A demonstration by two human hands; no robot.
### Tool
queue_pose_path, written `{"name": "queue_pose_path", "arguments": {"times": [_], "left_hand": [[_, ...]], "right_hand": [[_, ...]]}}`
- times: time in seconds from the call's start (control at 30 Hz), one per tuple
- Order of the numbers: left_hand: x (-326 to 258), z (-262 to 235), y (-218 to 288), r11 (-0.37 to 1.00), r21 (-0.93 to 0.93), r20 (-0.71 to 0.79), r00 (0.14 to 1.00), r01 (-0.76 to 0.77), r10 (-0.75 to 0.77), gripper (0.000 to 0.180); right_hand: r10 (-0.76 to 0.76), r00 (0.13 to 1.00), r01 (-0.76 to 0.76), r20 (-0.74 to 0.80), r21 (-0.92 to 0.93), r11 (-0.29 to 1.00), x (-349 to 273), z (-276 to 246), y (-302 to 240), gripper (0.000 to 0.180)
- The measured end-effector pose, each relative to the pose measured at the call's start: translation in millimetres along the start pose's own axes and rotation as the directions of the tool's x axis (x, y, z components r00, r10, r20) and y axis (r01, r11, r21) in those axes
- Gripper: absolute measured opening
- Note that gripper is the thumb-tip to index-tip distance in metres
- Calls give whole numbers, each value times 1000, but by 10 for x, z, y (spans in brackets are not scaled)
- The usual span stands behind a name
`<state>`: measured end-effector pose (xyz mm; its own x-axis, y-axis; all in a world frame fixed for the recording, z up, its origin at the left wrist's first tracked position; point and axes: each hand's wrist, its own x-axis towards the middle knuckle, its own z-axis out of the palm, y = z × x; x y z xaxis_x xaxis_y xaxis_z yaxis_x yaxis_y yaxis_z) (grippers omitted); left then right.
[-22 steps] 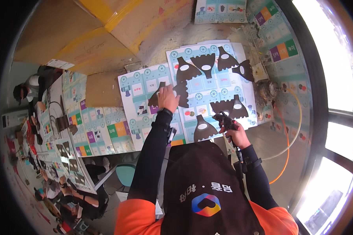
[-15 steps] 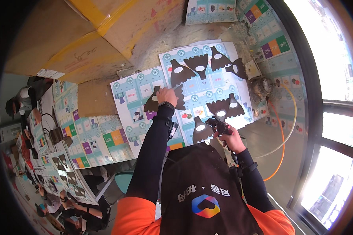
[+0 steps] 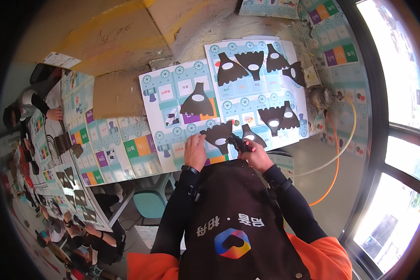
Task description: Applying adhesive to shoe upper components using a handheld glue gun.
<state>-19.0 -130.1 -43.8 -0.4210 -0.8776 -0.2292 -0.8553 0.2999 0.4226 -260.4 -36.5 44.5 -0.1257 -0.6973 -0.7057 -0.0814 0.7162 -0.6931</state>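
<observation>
Left of the spray gun (image 3: 238,143): a black cutout (image 3: 216,135) with a white oval sits between the worker's two hands, its near end close by the gun's nose.
Step in hand: to judge by the pose, the cutout is being positioned or steadied at the gun, one hand on the piece and the other on the tool.
Next move: it would seem to call for a steady left hand, with fingers kept clear of the nose while the gun is aimed at the cutout's face.
Left hand (image 3: 195,153): left of the gun, fingers partly curled, fingertips at the cutout's outer edge; whether they pinch it or merely rest there cannot be told.
Right hand (image 3: 257,158): just right of the gun, closed around its grip; whether the trigger is pressed cannot be made out.
Cutout's lie: it overlaps the printed sheets (image 3: 149,83) in view; whether it is flat on them or slightly raised is unclear.
Nearest neighbor: another dark cutout (image 3: 254,134) just right of the gun, partly hidden behind the tool and right hand.
Other black pieces (image 3: 198,103): one beyond the gun to the left, the rest beyond it to the right, spread over the sheets.
Orange hose (image 3: 338,156): well right of the gun, looping downward.
</observation>
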Motion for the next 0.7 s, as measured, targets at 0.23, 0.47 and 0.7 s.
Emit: {"name": "queue_pose_path", "arguments": {"times": [0.23,0.47,0.7], "left_hand": [[-24,25,-250,910,95,94,914,-403,395,55],[-13,-2,-264,903,63,111,902,-425,417,61],[-26,7,-263,912,52,112,910,-407,399,62]], "right_hand": [[-69,996,61,-49,-148,987,91,197,85,39],[-53,998,51,-17,-138,989,148,266,88,39],[-88,996,93,35,-222,971,77,187,142,45]]}}
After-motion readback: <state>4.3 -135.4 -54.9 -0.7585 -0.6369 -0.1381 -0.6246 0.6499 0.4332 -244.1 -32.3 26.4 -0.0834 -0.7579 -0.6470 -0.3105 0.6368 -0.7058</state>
